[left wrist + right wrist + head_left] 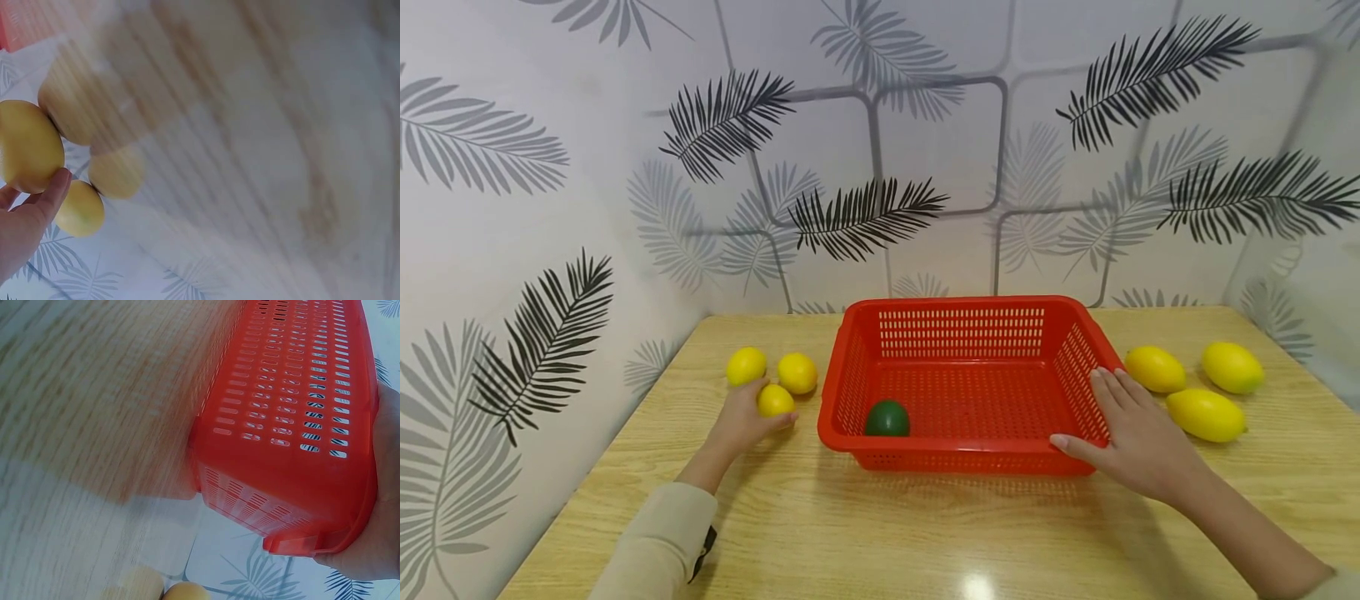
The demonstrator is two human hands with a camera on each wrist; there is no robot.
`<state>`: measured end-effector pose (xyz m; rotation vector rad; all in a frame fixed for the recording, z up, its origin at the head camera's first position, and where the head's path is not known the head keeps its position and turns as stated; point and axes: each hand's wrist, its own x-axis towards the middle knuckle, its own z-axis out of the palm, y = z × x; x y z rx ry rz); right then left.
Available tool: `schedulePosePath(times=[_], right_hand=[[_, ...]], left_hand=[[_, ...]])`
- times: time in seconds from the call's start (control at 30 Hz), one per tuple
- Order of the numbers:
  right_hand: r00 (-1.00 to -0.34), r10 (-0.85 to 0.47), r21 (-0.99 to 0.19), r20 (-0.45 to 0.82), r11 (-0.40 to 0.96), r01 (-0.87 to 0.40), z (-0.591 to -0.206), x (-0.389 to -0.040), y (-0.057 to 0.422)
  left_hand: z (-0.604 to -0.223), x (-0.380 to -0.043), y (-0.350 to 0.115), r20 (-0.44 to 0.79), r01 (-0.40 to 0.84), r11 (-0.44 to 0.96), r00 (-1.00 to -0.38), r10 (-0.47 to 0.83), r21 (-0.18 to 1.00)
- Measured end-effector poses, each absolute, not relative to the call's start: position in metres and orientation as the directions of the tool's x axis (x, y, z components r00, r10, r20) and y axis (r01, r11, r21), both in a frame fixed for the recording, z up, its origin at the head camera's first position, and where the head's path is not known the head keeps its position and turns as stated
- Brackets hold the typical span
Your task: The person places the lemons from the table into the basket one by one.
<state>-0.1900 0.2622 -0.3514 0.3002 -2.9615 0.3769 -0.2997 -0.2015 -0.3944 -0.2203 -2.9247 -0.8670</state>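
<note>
My left hand [747,417] holds a yellow lemon [775,401] between thumb and fingers at the left of the table. In the left wrist view, fingertips press against the side of this lemon [28,147]. Two more lemons lie just behind it, one to the left [747,367] and one to the right [797,372]. A red plastic basket [962,446] stands in the middle. On its front right corner rests my right hand [1138,437], fingers straight over the right rim and thumb on the front rim. Inside the basket's front left corner sits a dark green round fruit [887,419].
Right of the basket lie three larger yellow fruits: one near the rim [1155,369], one farther right [1232,367] and one in front [1206,415]. The wooden table [880,533] meets a leaf-patterned wall [925,167] at the back and left.
</note>
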Motion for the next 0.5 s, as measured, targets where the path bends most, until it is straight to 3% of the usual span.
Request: schedulePosePath(times=[0.5], right_hand=[[-0.972,-0.177,-0.229,0.158,0.950,-0.210,-0.3517,-0.1903,0.2622]], left_hand=[[-0.3885,-0.3014,-0.2044,0.126,0.156,0.843,-0.986,0.106,0.514]])
